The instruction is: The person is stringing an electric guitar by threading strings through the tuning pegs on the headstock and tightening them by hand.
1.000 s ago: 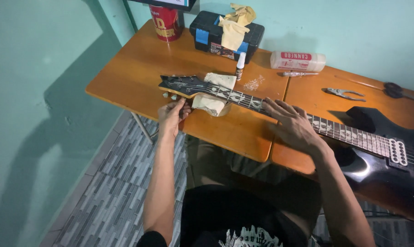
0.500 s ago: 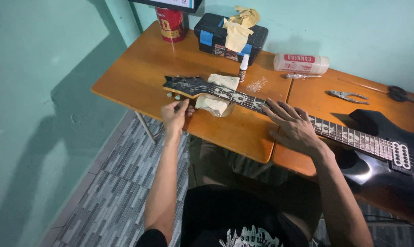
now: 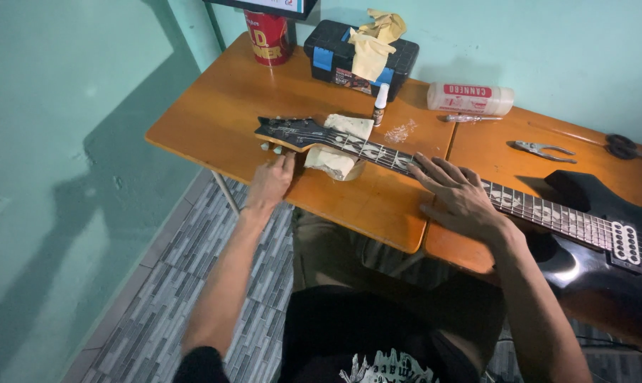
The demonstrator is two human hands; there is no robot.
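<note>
Your guitar [image 3: 434, 170] lies flat across the table [image 3: 214, 106], its neck propped on a folded cloth [image 3: 338, 145] so the headstock [image 3: 292, 132] rides clear of the wood. Your left hand [image 3: 271, 181] sits at the headstock's six o'clock edge, fingers closed on a tuning peg there. Your right hand [image 3: 459, 195] presses the neck down, fingers spread apart over the strings (that steadies it). The guitar is glossy black, with pale inlays along the fretboard; its body lies toward four o'clock.

pale teal walls [image 3: 72, 106], grey patterned tile floor [image 3: 157, 312], two orange wooden tables [image 3: 214, 106] pushed together, soft shadows
</note>
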